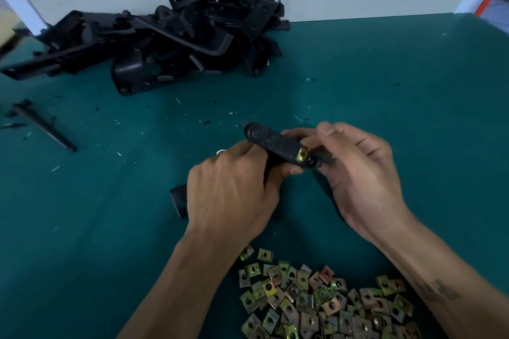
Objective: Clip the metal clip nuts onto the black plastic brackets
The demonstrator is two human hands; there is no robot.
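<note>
Brass-coloured clip nut (302,153) between right-hand fingers (325,129)

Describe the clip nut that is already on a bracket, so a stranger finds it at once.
On the green table, both hands hold one black bracket. The clip nut sits near its right end, alone, unlike the loose pile nearer the person.

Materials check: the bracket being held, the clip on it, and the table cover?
Bracket: looks like molded black plastic, matte, with formed round holes. Clip nut: thin sheet metal, yellowish iridescent sheen like the loose clip nuts below, probably a zinc-type plating. Table cover: flat teal mat with no glare; rubber or vinyl, cannot tell which.
</note>
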